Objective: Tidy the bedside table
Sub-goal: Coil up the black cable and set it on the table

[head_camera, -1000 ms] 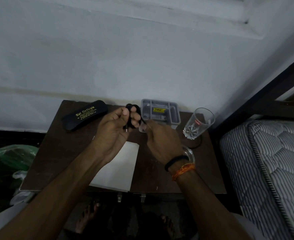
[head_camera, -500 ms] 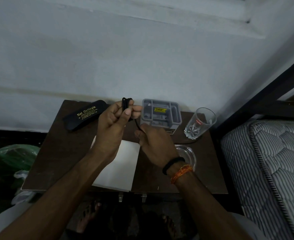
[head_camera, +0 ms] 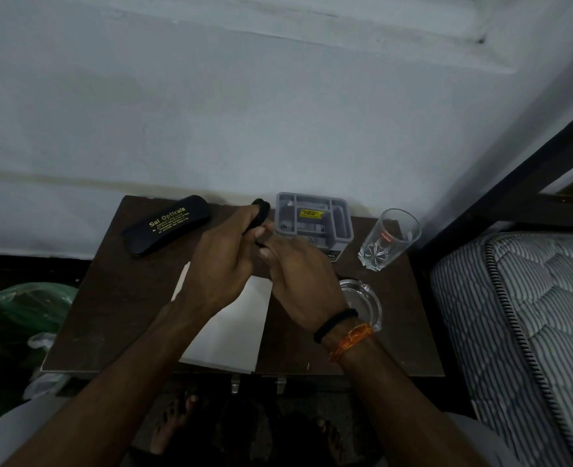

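Black coiled cable [head_camera: 261, 210] bunched between both hands.

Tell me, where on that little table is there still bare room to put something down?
Bare wood lies left of the white paper, below the glasses case, and along the front right corner. The back right is crowded: grey organizer, glass, ashtray.

Spectacle case [head_camera: 166, 228] back-left on the table [head_camera: 109, 308] — organiser [head_camera: 313, 224] centre-back, glass [head_camera: 387, 239] right, ashtray [head_camera: 367, 298] before it.
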The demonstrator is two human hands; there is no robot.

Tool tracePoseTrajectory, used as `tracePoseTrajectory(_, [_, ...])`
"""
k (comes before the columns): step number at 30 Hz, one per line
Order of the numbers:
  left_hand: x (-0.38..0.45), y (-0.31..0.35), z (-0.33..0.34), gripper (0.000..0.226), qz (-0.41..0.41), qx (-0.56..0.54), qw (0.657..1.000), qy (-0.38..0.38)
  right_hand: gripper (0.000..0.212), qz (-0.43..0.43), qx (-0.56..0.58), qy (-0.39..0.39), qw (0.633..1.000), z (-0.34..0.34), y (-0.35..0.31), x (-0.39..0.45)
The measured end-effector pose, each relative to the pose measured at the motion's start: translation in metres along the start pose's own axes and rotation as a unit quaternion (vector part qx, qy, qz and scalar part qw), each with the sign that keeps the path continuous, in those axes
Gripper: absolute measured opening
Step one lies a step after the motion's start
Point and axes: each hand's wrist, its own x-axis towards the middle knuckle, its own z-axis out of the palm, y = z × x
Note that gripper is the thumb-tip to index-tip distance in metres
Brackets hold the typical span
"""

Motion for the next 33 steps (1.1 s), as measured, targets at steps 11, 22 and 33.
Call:
tracePoseTrajectory(11, [-0.003,-0.002,0.0,0.062,-0.061,-0.102,0.992,-0.041,0.026,-0.031,-0.012,0.098,0.995,-0.002,0.009,0.001])
tracePoseTrajectory(22, [0.009,0.012,-0.011,0.034,-0.122,-0.241,0.951,-0.154,0.034,-0.029,-0.037,0.141,0.989,-0.016,0.017,0.008])
tracePoseTrajectory(33, [0.011,0.018,-0.014,0.038,-0.225,-0.405,0.88,-0.103,0.017,0.086,0.026,0.084,0.992,-0.003,0.028,0.007])
